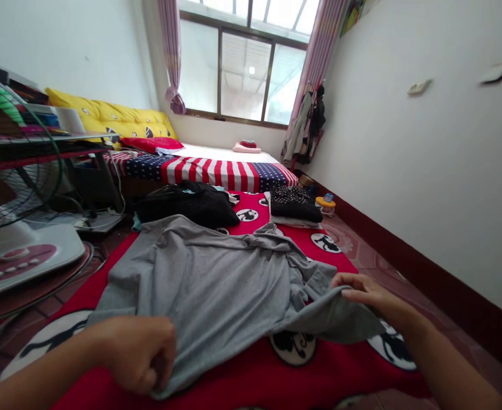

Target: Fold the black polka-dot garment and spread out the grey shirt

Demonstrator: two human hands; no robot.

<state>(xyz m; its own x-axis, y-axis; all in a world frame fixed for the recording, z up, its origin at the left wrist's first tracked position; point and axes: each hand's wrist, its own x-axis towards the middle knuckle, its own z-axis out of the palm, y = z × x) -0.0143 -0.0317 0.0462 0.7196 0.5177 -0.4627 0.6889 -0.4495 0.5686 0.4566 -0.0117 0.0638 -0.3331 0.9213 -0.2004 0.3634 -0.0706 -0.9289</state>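
A grey long-sleeved shirt [217, 279] lies spread on a red blanket [251, 376] with round black-and-white prints. My left hand [138, 353] is closed in a fist on the shirt's near hem at the lower left. My right hand [362, 290] pinches the shirt's fabric at its right side, lifting that edge slightly off the blanket. The far part of the shirt is bunched and wrinkled.
A black garment [186, 205] and a folded dark studded garment [293, 202] lie beyond the shirt. A bed with a stars-and-stripes cover [217, 171] stands at the back. A fan [16, 188] and cluttered table [41, 142] are at left; a wall [426, 171] runs along the right.
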